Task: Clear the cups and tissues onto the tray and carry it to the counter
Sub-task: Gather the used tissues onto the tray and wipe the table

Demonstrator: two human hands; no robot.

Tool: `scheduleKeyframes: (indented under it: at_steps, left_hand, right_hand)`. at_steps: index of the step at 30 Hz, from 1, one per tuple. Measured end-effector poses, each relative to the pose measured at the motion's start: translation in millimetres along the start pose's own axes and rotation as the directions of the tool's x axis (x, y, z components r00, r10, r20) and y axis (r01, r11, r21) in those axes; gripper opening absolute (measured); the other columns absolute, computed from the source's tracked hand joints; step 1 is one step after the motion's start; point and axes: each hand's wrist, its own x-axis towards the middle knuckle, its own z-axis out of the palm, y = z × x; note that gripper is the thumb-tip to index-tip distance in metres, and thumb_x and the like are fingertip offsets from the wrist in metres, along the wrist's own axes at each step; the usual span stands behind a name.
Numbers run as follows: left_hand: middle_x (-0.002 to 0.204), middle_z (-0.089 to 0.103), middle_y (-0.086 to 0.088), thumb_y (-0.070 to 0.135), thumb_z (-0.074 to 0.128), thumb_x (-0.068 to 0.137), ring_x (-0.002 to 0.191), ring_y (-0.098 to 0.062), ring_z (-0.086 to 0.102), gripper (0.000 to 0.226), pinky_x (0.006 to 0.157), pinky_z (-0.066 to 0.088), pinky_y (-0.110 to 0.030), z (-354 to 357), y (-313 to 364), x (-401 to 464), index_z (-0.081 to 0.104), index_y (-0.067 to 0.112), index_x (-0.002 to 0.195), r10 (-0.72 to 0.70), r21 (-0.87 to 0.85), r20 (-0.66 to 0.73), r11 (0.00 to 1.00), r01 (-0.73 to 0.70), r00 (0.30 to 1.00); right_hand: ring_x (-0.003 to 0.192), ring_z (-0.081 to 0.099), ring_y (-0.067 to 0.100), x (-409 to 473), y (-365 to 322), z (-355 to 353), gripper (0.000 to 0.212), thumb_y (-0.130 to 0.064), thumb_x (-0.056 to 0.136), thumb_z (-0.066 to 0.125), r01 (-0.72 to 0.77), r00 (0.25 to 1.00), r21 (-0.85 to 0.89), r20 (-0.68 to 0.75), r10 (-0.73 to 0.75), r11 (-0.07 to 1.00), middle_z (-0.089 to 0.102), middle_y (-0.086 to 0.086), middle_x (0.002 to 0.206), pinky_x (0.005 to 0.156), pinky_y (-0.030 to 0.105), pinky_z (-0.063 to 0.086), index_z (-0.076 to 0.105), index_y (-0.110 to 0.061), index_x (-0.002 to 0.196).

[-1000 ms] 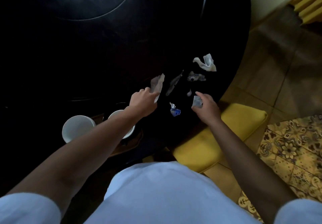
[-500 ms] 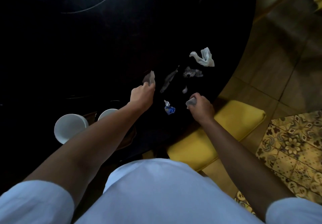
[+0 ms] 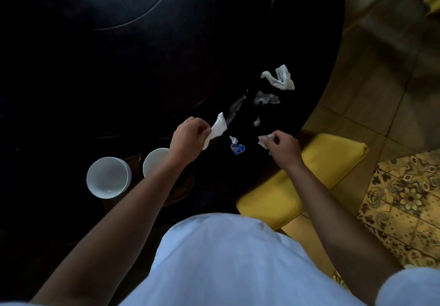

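I take this for a home dining room, large round dark table (image 3: 95, 72) with used cups (image 3: 108, 178), yellow cushioned seat (image 3: 309, 177) tucked beside it, patterned floor tiles (image 3: 404, 200), tiled floor beyond

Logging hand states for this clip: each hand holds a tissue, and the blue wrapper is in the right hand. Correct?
Not quite. The head view shows the blue wrapper lying on the dark table between the hands. The left hand and right hand do each hold a tissue.

Head-worn camera looks steeply down over the dark table (image 3: 119, 72).
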Motion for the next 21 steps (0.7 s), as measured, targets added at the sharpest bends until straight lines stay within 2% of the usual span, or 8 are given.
scheduleKeyframes:
  at_steps: [4, 8, 11, 14, 17, 19, 21]
  left_hand:
    - [0.096, 0.050, 0.007, 0.024, 0.050, 0.106, 0.084, -0.010, 0.050, 0.016, 0.070, 0.039, -0.024, -9.9, 3.2, -14.9, 0.059, 0.013, 0.098, -0.014, -0.082, 0.036, 0.996, 0.017, 0.999]
    - [0.081, 0.048, 0.006, 0.021, 0.045, 0.107, 0.071, -0.004, 0.045, 0.021, 0.058, 0.032, -0.015, -18.1, 5.7, -37.9, 0.053, 0.011, 0.090, -0.051, -0.194, -0.016, 0.980, 0.046, 0.999]
    - [0.065, 0.041, 0.006, 0.019, 0.047, 0.107, 0.056, -0.002, 0.040, 0.038, 0.052, 0.031, -0.016, -19.1, 6.2, -54.5, 0.042, 0.016, 0.070, -0.043, -0.311, -0.109, 0.950, 0.007, 0.993]
    - [0.057, 0.039, 0.008, 0.029, 0.059, 0.104, 0.048, -0.004, 0.038, 0.049, 0.048, 0.030, -0.016, -21.4, 7.8, -65.2, 0.037, 0.020, 0.060, -0.035, -0.339, -0.134, 0.941, -0.012, 0.990]
    - [0.064, 0.049, 0.008, 0.029, 0.074, 0.094, 0.056, -0.003, 0.044, 0.047, 0.051, 0.035, -0.014, -21.1, 7.9, -72.6, 0.042, 0.023, 0.059, -0.014, -0.368, -0.148, 0.929, -0.042, 0.989]
    - [0.080, 0.056, 0.008, 0.018, 0.073, 0.093, 0.069, -0.004, 0.053, 0.039, 0.060, 0.043, -0.015, -23.0, 10.6, -77.2, 0.048, 0.023, 0.064, 0.006, -0.390, -0.157, 0.918, -0.068, 0.988]
    - [0.092, 0.065, 0.008, 0.010, 0.068, 0.094, 0.081, -0.004, 0.063, 0.020, 0.070, 0.047, -0.015, -25.0, 13.6, -81.1, 0.063, 0.019, 0.076, 0.008, -0.407, -0.158, 0.911, -0.073, 0.987]
  right_hand:
    - [0.069, 0.062, 0.024, -27.4, -12.7, -4.7, 0.033, -0.028, 0.094, 0.064, -0.022, 1.000, 0.153, 0.013, 0.021, 0.988, 0.069, 0.014, 0.078, 0.064, 0.045, 0.051, 0.061, 0.001, 0.080]
    - [0.079, 0.070, 0.027, -61.6, -24.5, -3.5, 0.032, -0.036, 0.086, 0.065, -0.040, 0.999, 0.286, -0.001, 0.042, 0.957, 0.073, 0.012, 0.083, 0.063, 0.039, 0.054, 0.067, -0.004, 0.080]
    - [0.079, 0.072, 0.016, -82.5, -30.2, -4.0, 0.023, -0.028, 0.093, 0.063, -0.039, 0.999, 0.323, -0.012, 0.045, 0.946, 0.075, 0.008, 0.089, 0.061, 0.034, 0.054, 0.071, -0.009, 0.085]
    - [0.077, 0.072, 0.011, -98.9, -35.7, -10.2, 0.020, -0.021, 0.096, 0.062, -0.013, 0.999, 0.344, -0.045, 0.030, 0.939, 0.077, 0.006, 0.089, 0.058, 0.031, 0.052, 0.072, -0.008, 0.084]
    - [0.068, 0.069, 0.013, -109.1, -41.4, -20.5, 0.020, -0.019, 0.095, 0.063, 0.029, 0.999, 0.346, -0.045, -0.014, 0.938, 0.078, 0.006, 0.085, 0.053, 0.031, 0.047, 0.072, -0.006, 0.083]
    - [0.063, 0.064, 0.015, -111.7, -45.9, -29.2, 0.020, -0.019, 0.095, 0.062, 0.063, 0.998, 0.353, -0.039, -0.052, 0.934, 0.078, 0.006, 0.082, 0.051, 0.030, 0.044, 0.071, -0.006, 0.084]
    - [0.061, 0.062, 0.017, -110.9, -47.9, -36.9, 0.022, -0.022, 0.097, 0.063, 0.085, 0.996, 0.352, -0.035, -0.078, 0.932, 0.077, 0.007, 0.080, 0.051, 0.031, 0.043, 0.072, -0.006, 0.087]
